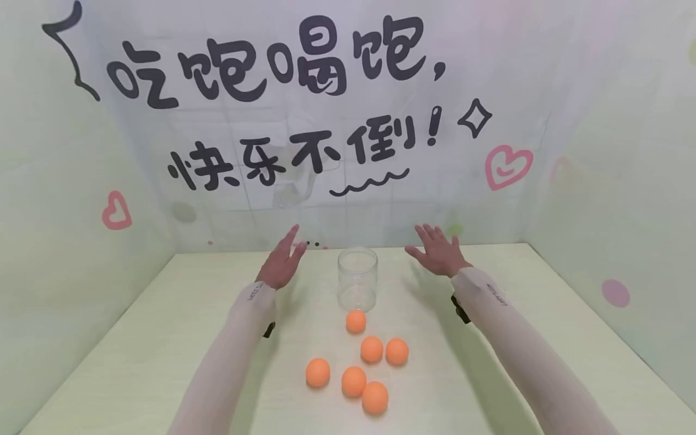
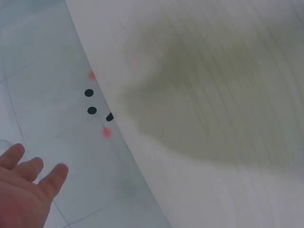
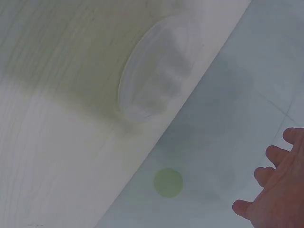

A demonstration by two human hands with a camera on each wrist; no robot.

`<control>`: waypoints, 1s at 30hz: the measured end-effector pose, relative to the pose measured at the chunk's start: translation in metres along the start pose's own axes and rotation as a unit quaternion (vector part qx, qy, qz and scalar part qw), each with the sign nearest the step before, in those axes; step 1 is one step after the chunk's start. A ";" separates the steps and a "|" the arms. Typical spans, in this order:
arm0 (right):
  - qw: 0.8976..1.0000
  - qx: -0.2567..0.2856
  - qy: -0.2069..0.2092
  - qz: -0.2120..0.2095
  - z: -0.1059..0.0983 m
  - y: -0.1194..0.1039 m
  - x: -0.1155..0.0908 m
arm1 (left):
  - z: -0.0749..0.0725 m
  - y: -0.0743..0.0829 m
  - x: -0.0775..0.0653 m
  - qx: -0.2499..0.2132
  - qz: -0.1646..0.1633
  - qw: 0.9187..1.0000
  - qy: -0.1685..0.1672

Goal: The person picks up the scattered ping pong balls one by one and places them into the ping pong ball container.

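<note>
Palms lowered and fingers spread, my left hand [image 1: 280, 258] hovers near the back of the table, left of a clear cylindrical jar [image 1: 357, 281]. On the jar's other side my right hand [image 1: 439, 251] is held out the same way, holding nothing. Several orange balls lie on the table in front of the jar, the closest ball [image 1: 356, 321] right by its base. Fingertips of the left hand [image 2: 31, 185] show at the lower left in its wrist view. The right wrist view has a clear round shape [image 3: 154, 71] with a pale rim near the table's back edge.
The pale wood-grain table [image 1: 217, 338] meets a printed back wall [image 1: 261, 217] with large black lettering, and side walls stand left and right. Below the right sleeve [image 1: 522, 344] a black strap part [image 1: 460, 309] shows.
</note>
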State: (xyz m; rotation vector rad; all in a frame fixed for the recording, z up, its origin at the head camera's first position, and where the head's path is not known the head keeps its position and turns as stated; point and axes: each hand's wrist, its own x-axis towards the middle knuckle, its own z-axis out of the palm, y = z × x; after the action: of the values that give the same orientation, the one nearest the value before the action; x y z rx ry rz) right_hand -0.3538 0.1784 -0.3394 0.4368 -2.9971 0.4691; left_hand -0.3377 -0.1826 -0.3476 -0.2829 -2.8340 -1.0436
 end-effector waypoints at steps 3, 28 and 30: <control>1.000 0.012 -0.007 -0.009 -0.001 -0.004 -0.004 | 0.003 0.008 -0.002 -0.047 0.002 0.998 -0.030; 0.987 0.026 -0.045 -0.154 0.012 -0.035 -0.061 | 0.023 0.014 -0.011 -0.114 0.020 0.982 -0.149; 0.985 0.021 -0.053 -0.164 0.011 -0.038 -0.067 | 0.025 0.018 -0.011 -0.126 0.027 0.979 -0.159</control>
State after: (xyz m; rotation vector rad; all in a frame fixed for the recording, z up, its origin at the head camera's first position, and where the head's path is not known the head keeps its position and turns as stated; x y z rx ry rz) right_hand -0.2791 0.1581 -0.3464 0.9678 -2.9302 0.4927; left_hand -0.3241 -0.1540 -0.3570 -0.5970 -2.9361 -1.4678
